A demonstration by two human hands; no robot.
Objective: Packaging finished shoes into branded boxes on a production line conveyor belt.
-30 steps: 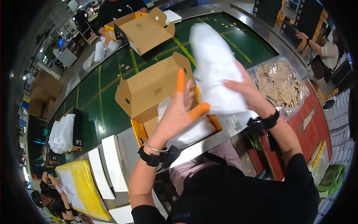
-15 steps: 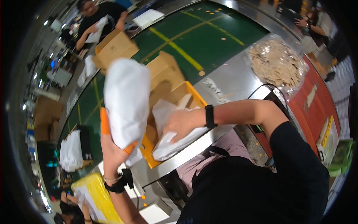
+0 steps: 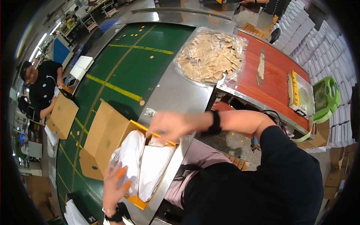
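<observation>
An open cardboard box with orange outer walls and a brown inner lid stands in front of me at the bench edge. Two bundles wrapped in white paper lie side by side in it: a rounded left bundle and a flatter right bundle, with a thin dark line between them. My left hand, with orange covers on two fingers, is open against the left bundle's near side. Over the box's far right corner is my right hand, bent downward; motion blur hides its fingers.
A green conveyor belt with yellow lines runs beyond the metal ledge. A clear bag of small brown packets sits by a red tabletop. Across the belt, a person stands at another open box.
The white bundle raised in my left hand now lies in the box, and that hand has opened. My right hand has moved to the far right corner. The view has swung right.
</observation>
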